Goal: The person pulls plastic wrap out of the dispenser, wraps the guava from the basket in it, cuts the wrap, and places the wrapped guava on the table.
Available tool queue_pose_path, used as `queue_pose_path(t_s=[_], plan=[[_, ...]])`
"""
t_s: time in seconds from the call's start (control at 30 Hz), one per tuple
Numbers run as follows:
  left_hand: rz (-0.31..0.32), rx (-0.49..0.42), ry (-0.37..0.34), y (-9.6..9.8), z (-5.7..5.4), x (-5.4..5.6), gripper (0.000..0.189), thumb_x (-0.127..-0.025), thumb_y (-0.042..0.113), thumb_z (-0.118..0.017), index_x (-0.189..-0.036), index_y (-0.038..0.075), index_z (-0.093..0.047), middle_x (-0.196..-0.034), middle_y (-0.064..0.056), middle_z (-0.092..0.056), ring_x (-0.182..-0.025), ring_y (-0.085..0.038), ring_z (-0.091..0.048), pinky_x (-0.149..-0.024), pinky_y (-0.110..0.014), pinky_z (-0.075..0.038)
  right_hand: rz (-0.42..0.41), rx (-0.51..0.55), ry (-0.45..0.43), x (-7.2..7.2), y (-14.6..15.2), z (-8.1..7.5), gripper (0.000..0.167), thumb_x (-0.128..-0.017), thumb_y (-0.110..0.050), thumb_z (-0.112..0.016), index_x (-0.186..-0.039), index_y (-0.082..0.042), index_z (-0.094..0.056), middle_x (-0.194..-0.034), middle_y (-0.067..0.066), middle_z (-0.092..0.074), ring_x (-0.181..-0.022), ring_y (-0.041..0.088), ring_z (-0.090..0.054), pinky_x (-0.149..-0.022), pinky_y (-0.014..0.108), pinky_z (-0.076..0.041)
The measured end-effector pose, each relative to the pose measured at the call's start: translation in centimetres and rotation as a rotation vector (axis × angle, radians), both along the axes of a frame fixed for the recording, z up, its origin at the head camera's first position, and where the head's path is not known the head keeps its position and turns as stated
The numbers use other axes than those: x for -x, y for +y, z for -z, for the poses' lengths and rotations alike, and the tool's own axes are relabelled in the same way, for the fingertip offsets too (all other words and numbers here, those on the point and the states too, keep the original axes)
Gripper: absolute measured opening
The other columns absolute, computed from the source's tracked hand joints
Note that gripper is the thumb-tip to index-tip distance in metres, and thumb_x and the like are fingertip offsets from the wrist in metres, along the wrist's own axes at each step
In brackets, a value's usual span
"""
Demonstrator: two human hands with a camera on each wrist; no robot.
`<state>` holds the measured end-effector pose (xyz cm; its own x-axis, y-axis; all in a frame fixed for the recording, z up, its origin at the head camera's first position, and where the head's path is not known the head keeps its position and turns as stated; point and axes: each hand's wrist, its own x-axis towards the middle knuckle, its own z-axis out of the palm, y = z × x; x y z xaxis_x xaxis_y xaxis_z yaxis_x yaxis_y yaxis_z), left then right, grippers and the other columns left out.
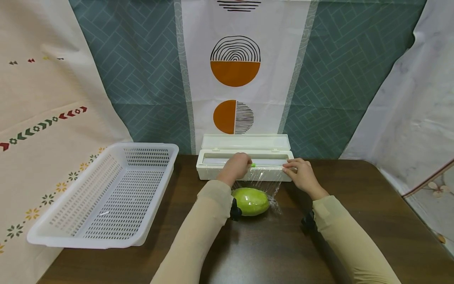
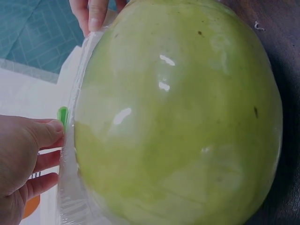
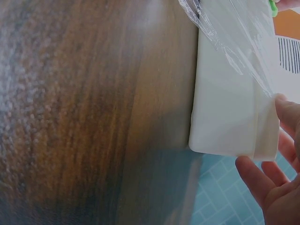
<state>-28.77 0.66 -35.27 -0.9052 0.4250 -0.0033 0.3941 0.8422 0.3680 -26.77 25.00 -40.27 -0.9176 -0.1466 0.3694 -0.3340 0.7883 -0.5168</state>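
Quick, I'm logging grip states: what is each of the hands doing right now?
Left hand: closed, pinching the green slider.
Right hand: closed, thumb and fingers gripping the right end of the white box.

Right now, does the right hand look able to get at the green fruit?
Probably yes. At the right end of the white dispenser, the right hand has nothing solid between it and the green fruit; only clear film running to the fruit might snag it.

No words, brands or numbers can be read on the white box (image 1: 209, 173), green fruit (image 1: 252, 202) or basket (image 1: 85, 241). Printed circles and lines mark the hanging cloth (image 1: 235, 73) behind.
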Motion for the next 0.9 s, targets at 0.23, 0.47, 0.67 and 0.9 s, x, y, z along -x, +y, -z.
queue_pose_path(t_s=[0.23,0.47,0.67,0.9], plan=[[0.000,0.001,-0.001,-0.12,-0.01,0.01,0.027,-0.098,0.014,-0.049,-0.119,0.007,-0.064,-0.121,-0.006,-0.064,-0.112,-0.020,-0.060,-0.096,-0.032,-0.049,-0.002,-0.002,-0.006,0.00,0.01,-0.13,0.026,-0.089,-0.015,-0.065,-0.107,0.003,-0.069,-0.124,0.024,-0.057,-0.112,0.044,-0.046,-0.095,0.053,-0.034],[-0.004,-0.007,-0.012,-0.19,0.05,0.08,0.027,-0.098,0.013,-0.049,-0.119,0.007,-0.065,-0.121,-0.007,-0.064,-0.113,-0.020,-0.060,-0.096,-0.033,-0.049,-0.008,-0.006,-0.002,0.05,0.03,-0.10,0.026,-0.089,-0.015,-0.065,-0.107,0.003,-0.069,-0.124,0.024,-0.058,-0.112,0.043,-0.047,-0.095,0.053,-0.033],[-0.002,-0.003,-0.009,-0.30,-0.07,0.05,0.026,-0.098,0.014,-0.050,-0.117,0.007,-0.066,-0.119,-0.006,-0.065,-0.109,-0.020,-0.061,-0.094,-0.033,-0.049,-0.011,-0.002,0.008,0.09,0.03,-0.02,0.025,-0.088,-0.014,-0.065,-0.106,0.003,-0.070,-0.122,0.024,-0.059,-0.111,0.043,-0.048,-0.094,0.052,-0.033],[0.005,0.015,-0.019,-0.37,-0.19,-0.02,0.026,-0.098,0.014,-0.049,-0.118,0.006,-0.064,-0.119,-0.007,-0.064,-0.110,-0.020,-0.060,-0.095,-0.033,-0.049,-0.009,0.002,0.001,0.04,0.06,0.00,0.025,-0.088,-0.014,-0.066,-0.106,0.002,-0.070,-0.122,0.024,-0.059,-0.112,0.044,-0.047,-0.094,0.052,-0.033]])
